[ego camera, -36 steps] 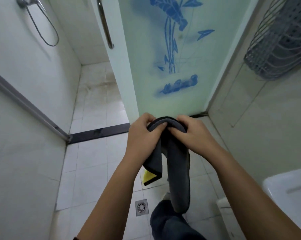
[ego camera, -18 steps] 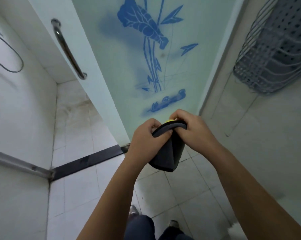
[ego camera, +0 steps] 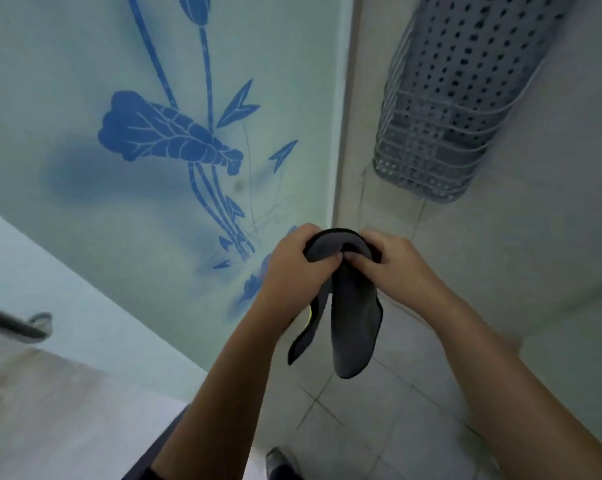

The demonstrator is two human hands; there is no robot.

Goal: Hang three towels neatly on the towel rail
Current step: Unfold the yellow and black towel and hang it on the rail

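Fingers [ego camera: 322, 263] of left hand [ego camera: 292, 268] and right hand [ego camera: 393, 268] pinch soft, folded grey towel [ego camera: 353, 323].

Soft, dim, cool light without hard shadows or glare. The handle [ego camera: 14, 323] at the left edge is smeared by blur; straight lines bend near the edges.

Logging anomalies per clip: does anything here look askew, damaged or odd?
Only the grey towel: it is bunched between the left hand and right hand and hangs in two uneven flaps, not spread flat. Nothing looks spilled or damaged.
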